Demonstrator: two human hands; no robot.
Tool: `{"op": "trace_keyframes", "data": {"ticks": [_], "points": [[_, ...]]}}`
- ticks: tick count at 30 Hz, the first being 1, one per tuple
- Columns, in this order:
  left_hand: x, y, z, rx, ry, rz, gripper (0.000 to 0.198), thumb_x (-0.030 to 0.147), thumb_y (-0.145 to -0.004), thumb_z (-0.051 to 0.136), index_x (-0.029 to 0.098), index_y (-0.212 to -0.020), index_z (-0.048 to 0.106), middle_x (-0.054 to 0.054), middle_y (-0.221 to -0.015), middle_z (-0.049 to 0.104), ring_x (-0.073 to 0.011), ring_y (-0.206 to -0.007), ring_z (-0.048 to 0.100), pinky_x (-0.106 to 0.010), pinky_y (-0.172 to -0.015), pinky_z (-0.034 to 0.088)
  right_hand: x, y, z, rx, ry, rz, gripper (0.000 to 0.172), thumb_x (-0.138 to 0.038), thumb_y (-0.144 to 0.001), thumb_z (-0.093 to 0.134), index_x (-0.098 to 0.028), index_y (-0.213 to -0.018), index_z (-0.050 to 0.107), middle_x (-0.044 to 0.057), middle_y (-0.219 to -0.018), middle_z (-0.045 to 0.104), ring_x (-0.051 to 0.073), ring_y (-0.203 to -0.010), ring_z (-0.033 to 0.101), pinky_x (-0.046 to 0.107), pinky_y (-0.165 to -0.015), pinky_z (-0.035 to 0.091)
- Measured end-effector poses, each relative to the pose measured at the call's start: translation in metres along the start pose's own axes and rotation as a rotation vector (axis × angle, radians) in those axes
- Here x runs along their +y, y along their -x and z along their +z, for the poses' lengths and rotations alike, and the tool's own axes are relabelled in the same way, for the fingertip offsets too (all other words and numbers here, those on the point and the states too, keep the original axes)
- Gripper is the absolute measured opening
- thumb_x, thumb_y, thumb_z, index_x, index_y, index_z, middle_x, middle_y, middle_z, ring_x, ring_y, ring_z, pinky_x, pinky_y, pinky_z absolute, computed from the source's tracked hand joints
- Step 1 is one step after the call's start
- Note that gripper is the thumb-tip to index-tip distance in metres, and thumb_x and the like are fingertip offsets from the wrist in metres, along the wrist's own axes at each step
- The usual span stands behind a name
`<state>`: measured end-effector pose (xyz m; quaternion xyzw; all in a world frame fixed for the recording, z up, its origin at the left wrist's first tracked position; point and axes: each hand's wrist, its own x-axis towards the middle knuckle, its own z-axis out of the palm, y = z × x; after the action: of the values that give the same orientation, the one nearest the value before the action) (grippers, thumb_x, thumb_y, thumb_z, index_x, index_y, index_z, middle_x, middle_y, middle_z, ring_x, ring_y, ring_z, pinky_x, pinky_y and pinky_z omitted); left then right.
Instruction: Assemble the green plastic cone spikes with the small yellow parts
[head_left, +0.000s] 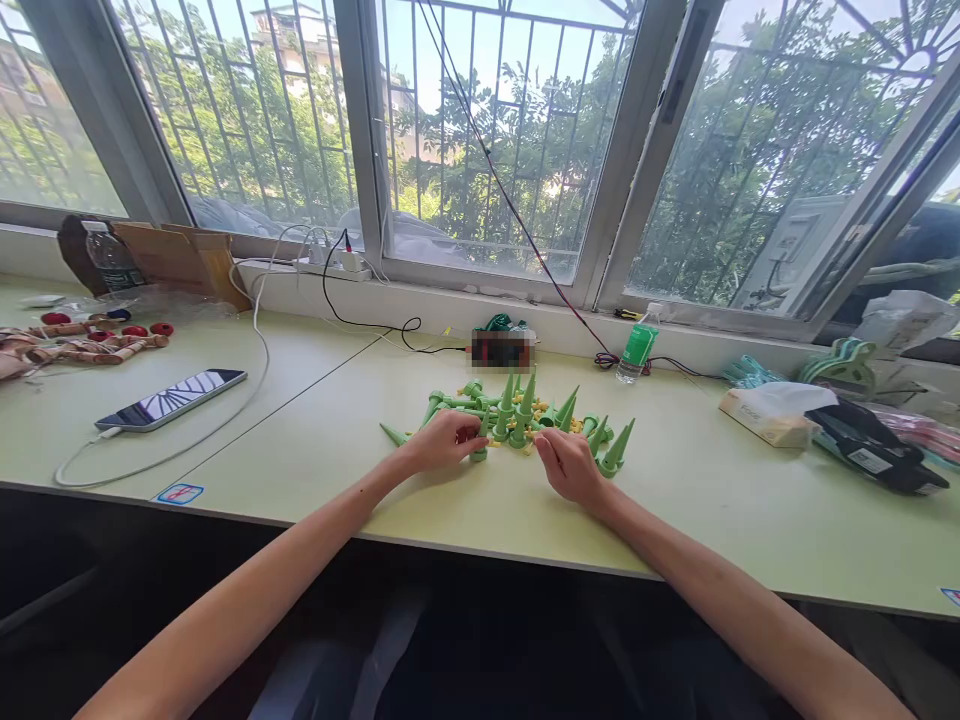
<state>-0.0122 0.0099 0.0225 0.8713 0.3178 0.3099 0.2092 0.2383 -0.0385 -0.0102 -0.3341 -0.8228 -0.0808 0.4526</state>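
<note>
Green spikes [525, 410] heaped on the surface [675, 510] within reach of both hands, left hand [442, 440] fingers curled tight round one spike [480, 450] at the near edge, right hand [568, 465] fingers half bent against the heap, grip unclear

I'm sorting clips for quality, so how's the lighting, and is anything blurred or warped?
Head view: strong daylight through the windows, sky partly washed out; frames bow outward; one patch on the sill is pixelated; left hand, right hand and green cones are sharp.
</note>
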Motion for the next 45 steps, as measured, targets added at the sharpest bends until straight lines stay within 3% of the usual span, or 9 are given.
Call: {"op": "trace_keyframes", "data": {"ticks": [5, 10, 15, 18, 22, 26, 30, 38, 45], "points": [[-0.004, -0.002, 0.006, 0.009, -0.169, -0.002, 0.031, 0.033, -0.087, 0.061, 0.017, -0.062, 0.053, 0.0, -0.06, 0.055, -0.0117, -0.055, 0.046, -0.025, -0.055, 0.034, -0.001, -0.001, 0.001, -0.046, 0.078, 0.082, 0.037, -0.03, -0.104, 0.039, -0.02, -0.069, 0.049, -0.002, -0.057, 0.05, 0.01, -0.049, 0.04, 0.025, -0.053, 0.028], [-0.003, 0.001, 0.005, 0.003, -0.21, 0.015, 0.029, 0.037, -0.089, 0.062, 0.016, -0.069, 0.058, -0.001, -0.067, 0.061, -0.0126, -0.058, 0.05, -0.025, -0.058, 0.036, -0.004, -0.002, 0.002, -0.227, 0.217, 0.173, 0.021, -0.028, -0.097, 0.051, -0.018, -0.082, 0.061, 0.0, -0.06, 0.06, 0.013, -0.053, 0.054, 0.025, -0.058, 0.033], [-0.006, 0.0, 0.0, 0.139, -0.212, 0.024, 0.033, 0.042, -0.096, 0.053, 0.016, -0.078, 0.064, 0.001, -0.062, 0.054, -0.0116, -0.056, 0.045, -0.025, -0.057, 0.034, -0.008, -0.007, 0.0, -0.428, 0.336, 0.242, 0.016, -0.03, -0.094, 0.053, -0.018, -0.091, 0.065, 0.003, -0.069, 0.069, 0.018, -0.064, 0.065, 0.027, -0.062, 0.035], [-0.006, -0.001, 0.0, 0.176, -0.206, 0.067, 0.043, 0.043, -0.101, 0.044, 0.016, -0.068, 0.055, 0.002, -0.059, 0.047, -0.0106, -0.054, 0.041, -0.025, -0.058, 0.032, -0.009, -0.01, -0.002, -0.473, 0.347, 0.255, 0.015, -0.028, -0.093, 0.053, -0.019, -0.097, 0.064, 0.004, -0.075, 0.071, 0.019, -0.068, 0.066, 0.027, -0.061, 0.035], [-0.007, -0.001, 0.0, 0.216, -0.193, 0.107, 0.049, 0.041, -0.103, 0.037, 0.018, -0.06, 0.038, 0.003, -0.058, 0.039, -0.0108, -0.054, 0.036, -0.027, -0.057, 0.029, -0.008, -0.009, -0.001, -0.468, 0.311, 0.247, 0.012, -0.025, -0.093, 0.053, -0.02, -0.094, 0.063, 0.005, -0.081, 0.072, 0.02, -0.071, 0.067, 0.027, -0.061, 0.035], [-0.006, -0.001, 0.001, 0.208, -0.184, 0.112, 0.047, 0.038, -0.104, 0.035, 0.019, -0.061, 0.035, 0.002, -0.059, 0.039, -0.0118, -0.055, 0.037, -0.028, -0.058, 0.028, -0.005, -0.007, 0.002, -0.414, 0.283, 0.265, 0.009, -0.023, -0.09, 0.058, -0.019, -0.097, 0.063, 0.006, -0.078, 0.071, 0.022, -0.068, 0.066, 0.028, -0.06, 0.036], [-0.004, -0.001, 0.002, 0.189, -0.18, 0.111, 0.046, 0.038, -0.104, 0.034, 0.019, -0.062, 0.034, 0.002, -0.059, 0.04, -0.0122, -0.056, 0.037, -0.028, -0.059, 0.028, -0.003, -0.007, 0.003, -0.398, 0.284, 0.257, 0.005, -0.021, -0.089, 0.06, -0.019, -0.086, 0.062, 0.006, -0.073, 0.069, 0.021, -0.064, 0.064, 0.028, -0.058, 0.034], [0.0, 0.001, 0.005, 0.134, -0.203, 0.083, 0.047, 0.042, -0.104, 0.035, 0.018, -0.065, 0.043, 0.0, -0.065, 0.045, -0.0128, -0.06, 0.042, -0.027, -0.062, 0.032, -0.007, -0.006, 0.002, -0.409, 0.154, 0.157, 0.013, -0.015, -0.091, 0.055, -0.019, -0.078, 0.057, 0.002, -0.072, 0.064, 0.015, -0.062, 0.058, 0.025, -0.06, 0.035], [0.002, 0.002, 0.008, 0.139, -0.173, 0.04, 0.037, 0.044, -0.1, 0.045, 0.016, -0.077, 0.055, -0.002, -0.078, 0.051, -0.0124, -0.065, 0.047, -0.026, -0.063, 0.038, -0.01, -0.006, 0.003, -0.268, -0.057, 0.096, 0.011, -0.015, -0.093, 0.051, -0.019, -0.086, 0.06, 0.0, -0.073, 0.06, 0.012, -0.061, 0.051, 0.024, -0.062, 0.039]]}}
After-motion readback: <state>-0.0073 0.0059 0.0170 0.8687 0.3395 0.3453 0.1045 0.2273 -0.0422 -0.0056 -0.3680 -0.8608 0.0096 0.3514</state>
